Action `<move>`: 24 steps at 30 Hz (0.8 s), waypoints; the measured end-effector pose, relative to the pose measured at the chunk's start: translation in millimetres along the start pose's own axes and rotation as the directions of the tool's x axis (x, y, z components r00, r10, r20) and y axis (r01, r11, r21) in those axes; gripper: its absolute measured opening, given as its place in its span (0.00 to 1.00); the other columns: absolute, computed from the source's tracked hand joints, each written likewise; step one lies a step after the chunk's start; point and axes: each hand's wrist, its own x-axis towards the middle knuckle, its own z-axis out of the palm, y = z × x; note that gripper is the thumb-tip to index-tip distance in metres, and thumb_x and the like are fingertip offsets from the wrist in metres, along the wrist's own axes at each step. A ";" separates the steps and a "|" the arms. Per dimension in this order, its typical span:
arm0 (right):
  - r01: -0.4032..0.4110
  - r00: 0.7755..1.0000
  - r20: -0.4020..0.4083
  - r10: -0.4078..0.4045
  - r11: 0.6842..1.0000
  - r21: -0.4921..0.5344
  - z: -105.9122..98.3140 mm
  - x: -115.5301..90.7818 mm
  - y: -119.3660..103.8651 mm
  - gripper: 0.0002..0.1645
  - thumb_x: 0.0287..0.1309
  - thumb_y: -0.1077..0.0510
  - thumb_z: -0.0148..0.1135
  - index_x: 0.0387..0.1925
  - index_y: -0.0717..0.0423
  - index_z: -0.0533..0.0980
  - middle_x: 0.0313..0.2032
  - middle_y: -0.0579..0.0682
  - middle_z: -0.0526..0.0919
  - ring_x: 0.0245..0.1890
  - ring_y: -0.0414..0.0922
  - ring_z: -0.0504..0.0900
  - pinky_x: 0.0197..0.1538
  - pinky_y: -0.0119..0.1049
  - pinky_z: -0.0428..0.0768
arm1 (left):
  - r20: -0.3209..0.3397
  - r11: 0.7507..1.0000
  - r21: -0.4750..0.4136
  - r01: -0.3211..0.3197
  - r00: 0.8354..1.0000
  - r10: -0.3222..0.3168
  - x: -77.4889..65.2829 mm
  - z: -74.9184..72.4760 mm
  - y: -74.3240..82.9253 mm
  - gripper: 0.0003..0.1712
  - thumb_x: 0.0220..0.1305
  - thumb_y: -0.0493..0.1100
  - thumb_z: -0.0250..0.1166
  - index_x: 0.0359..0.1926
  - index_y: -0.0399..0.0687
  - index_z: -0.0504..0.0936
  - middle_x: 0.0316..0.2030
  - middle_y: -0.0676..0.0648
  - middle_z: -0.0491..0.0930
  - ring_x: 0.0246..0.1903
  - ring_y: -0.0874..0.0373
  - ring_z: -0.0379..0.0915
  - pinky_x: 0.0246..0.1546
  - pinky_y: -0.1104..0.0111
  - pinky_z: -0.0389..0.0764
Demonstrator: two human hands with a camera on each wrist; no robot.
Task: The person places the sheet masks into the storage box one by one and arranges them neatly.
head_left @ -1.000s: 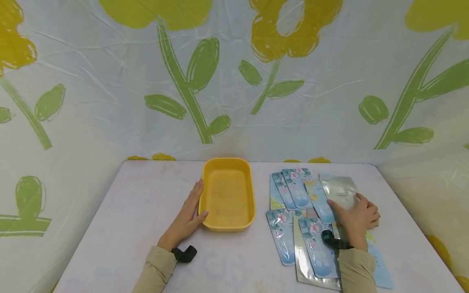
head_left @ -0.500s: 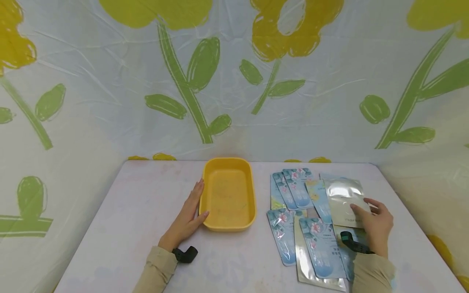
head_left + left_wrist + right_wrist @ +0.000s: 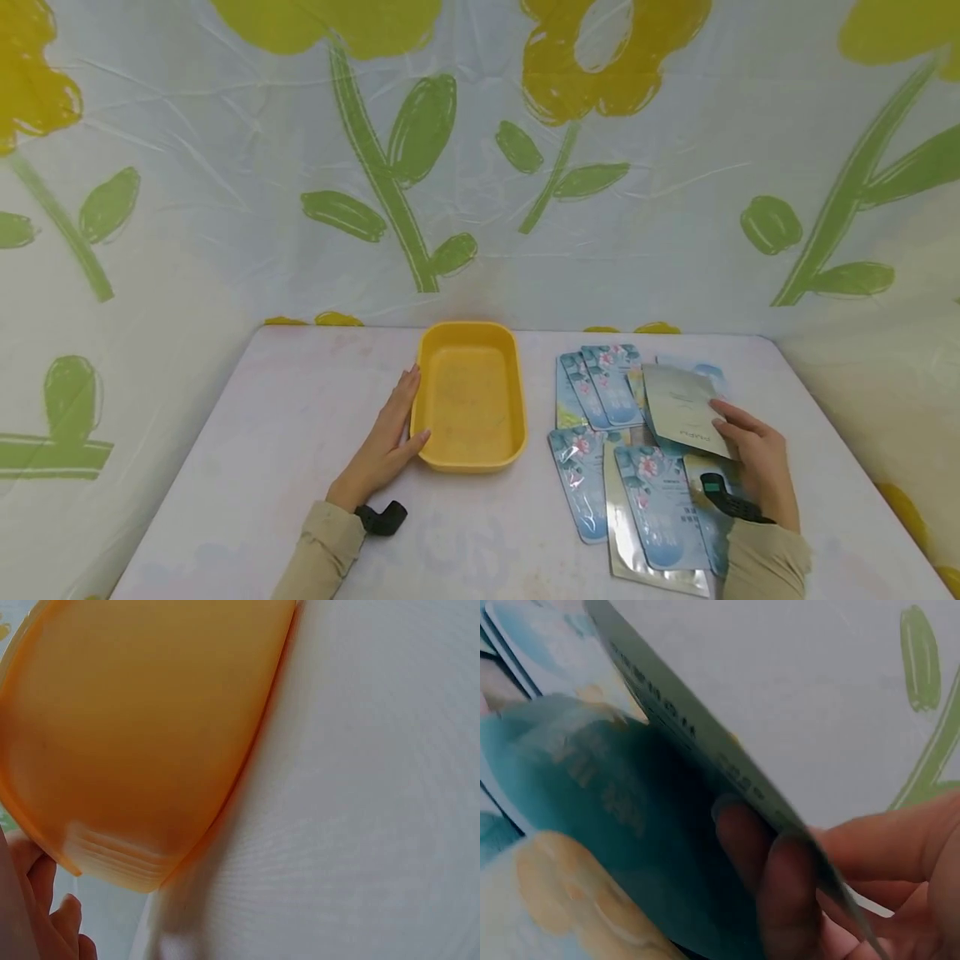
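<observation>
My left hand lies along the left side of a yellow plastic tray, its fingers extended against the outer wall. In the left wrist view its fingers show beside one end of the tray. My right hand pinches a flat silver foil packet, apparently a face mask packet, by its right edge. The packet is tilted above other packets; the right wrist view shows it nearly edge-on between thumb and fingers. Blue flower-printed packets lie spread and overlapping below and left of that hand.
More blue packets overlap at the back of the spread. A silver packet lies partly beneath a blue one near the front. White table surface extends left of the tray, and a flower-printed cloth rises behind the table.
The right hand first moved right and toward me with the silver packet, then tilted it up and leftward, uncovering a blue packet behind. The left hand has stayed against the tray.
</observation>
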 end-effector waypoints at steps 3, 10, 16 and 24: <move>-0.017 0.993 0.114 0.009 0.997 0.071 2.4 -0.3 -0.2 0.21 0.68 0.63 0.59 0.60 0.47 0.80 0.55 0.34 0.75 0.40 0.31 0.79 0.40 0.24 0.81 | 0.001 1.000 0.001 0.002 1.000 -0.002 0.4 0.0 -0.2 0.48 0.70 0.51 0.59 0.80 0.53 0.41 0.79 0.53 0.37 0.77 0.52 0.30 0.75 0.54 0.37; 0.036 0.988 0.139 -0.065 0.979 0.202 15.7 1.9 1.8 0.23 0.67 0.69 0.57 0.61 0.53 0.78 0.60 0.40 0.72 0.46 0.33 0.78 0.44 0.25 0.81 | 0.001 1.000 -0.002 -0.001 1.000 0.001 1.1 -0.9 1.7 0.48 0.71 0.52 0.58 0.80 0.57 0.39 0.79 0.53 0.37 0.77 0.52 0.30 0.75 0.53 0.38; 0.089 0.976 0.171 -0.133 0.967 0.240 24.9 3.1 3.6 0.25 0.67 0.70 0.56 0.63 0.54 0.77 0.52 0.38 0.80 0.46 0.35 0.80 0.44 0.26 0.82 | 0.000 1.000 -0.005 -0.006 1.000 0.006 0.7 -1.0 2.2 0.47 0.70 0.52 0.58 0.80 0.50 0.42 0.79 0.53 0.37 0.77 0.52 0.30 0.75 0.55 0.37; 0.153 0.954 0.220 -0.203 0.962 0.225 38.8 8.0 2.2 0.27 0.68 0.71 0.54 0.67 0.57 0.72 0.58 0.43 0.75 0.48 0.36 0.82 0.46 0.27 0.83 | 0.005 1.000 -0.002 0.017 1.000 -0.017 0.7 1.4 -0.1 0.48 0.70 0.52 0.59 0.80 0.49 0.42 0.79 0.54 0.36 0.77 0.53 0.30 0.75 0.53 0.38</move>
